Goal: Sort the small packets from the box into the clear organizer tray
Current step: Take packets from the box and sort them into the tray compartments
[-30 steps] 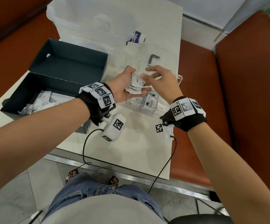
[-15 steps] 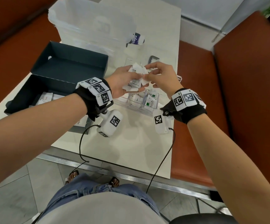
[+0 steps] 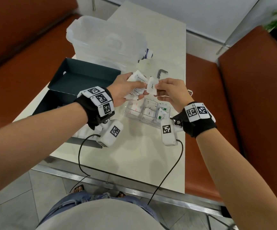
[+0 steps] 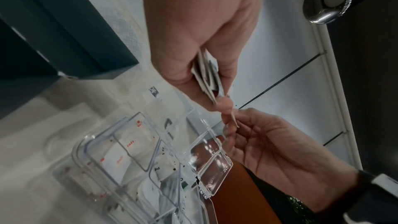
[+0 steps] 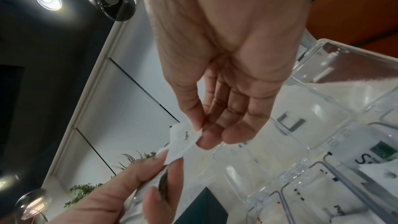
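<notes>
Both hands hover above the clear organizer tray (image 3: 135, 115), whose compartments hold several white packets. My left hand (image 3: 139, 90) grips a stack of small white packets (image 3: 137, 83) between thumb and fingers; the left wrist view shows the stack of packets (image 4: 206, 76) edge-on. My right hand (image 3: 156, 87) pinches one small white packet (image 3: 152, 85) by thumb and forefinger, right beside the stack; the right wrist view shows this packet (image 5: 183, 139) touching the left hand's fingertips (image 5: 163, 157). The dark box (image 3: 78, 80) lies open at the left, its packets mostly hidden by my left arm.
A translucent plastic container (image 3: 104, 42) stands at the back of the white table (image 3: 134, 155). A grey hex key (image 3: 161, 73) and a small blue-labelled tube (image 3: 147, 54) lie beyond the tray. Orange benches flank the table. Wrist-camera cables hang off the near edge.
Both hands have risen a little over the tray. My right hand has taken hold of a single packet from the stack in my left hand and holds it just to the stack's right.
</notes>
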The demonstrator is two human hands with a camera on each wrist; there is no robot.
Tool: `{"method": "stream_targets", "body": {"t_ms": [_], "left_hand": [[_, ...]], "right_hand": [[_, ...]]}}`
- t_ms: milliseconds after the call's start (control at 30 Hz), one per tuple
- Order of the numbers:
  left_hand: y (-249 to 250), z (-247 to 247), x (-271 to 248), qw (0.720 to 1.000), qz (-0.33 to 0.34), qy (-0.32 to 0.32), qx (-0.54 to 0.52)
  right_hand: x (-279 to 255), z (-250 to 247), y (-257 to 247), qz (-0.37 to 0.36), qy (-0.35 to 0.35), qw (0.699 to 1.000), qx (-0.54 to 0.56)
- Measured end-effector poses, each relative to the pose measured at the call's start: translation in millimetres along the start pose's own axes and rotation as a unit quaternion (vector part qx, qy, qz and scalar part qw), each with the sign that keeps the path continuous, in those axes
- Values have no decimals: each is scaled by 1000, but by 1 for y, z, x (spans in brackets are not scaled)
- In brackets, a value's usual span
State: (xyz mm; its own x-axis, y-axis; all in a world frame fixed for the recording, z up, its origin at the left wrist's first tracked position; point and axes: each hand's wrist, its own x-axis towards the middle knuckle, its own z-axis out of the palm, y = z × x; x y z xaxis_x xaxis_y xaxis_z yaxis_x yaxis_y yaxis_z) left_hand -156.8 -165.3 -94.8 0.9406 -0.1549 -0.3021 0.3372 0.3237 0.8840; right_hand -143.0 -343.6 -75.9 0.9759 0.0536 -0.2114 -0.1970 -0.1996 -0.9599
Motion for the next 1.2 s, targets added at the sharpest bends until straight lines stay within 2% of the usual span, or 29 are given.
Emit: {"method": "stream_targets", "body": {"t_ms": [200, 333, 433, 500, 667, 800, 1200], "left_hand": [[11, -14, -4, 999, 9, -13, 33], [13, -24, -7, 999, 4, -12, 40], [12, -29, -9, 999, 1, -8, 44], [11, -30, -10, 999, -4, -4, 44], [10, -32, -9, 999, -10, 9, 36], [10, -31, -8, 999, -10, 8, 38], [9, -26, -6, 1000, -16, -7, 18]], "right_hand": [[4, 1, -2, -17, 61, 998, 29], [12, -2, 14, 1, 33, 995, -91], [14, -4, 29, 19, 20, 975, -221], [15, -4, 37, 13, 24, 963, -269], [14, 4, 50, -6, 78, 952, -294], [13, 9, 51, -15, 94, 944, -316], [15, 18, 46, -29, 30, 915, -401]]}}
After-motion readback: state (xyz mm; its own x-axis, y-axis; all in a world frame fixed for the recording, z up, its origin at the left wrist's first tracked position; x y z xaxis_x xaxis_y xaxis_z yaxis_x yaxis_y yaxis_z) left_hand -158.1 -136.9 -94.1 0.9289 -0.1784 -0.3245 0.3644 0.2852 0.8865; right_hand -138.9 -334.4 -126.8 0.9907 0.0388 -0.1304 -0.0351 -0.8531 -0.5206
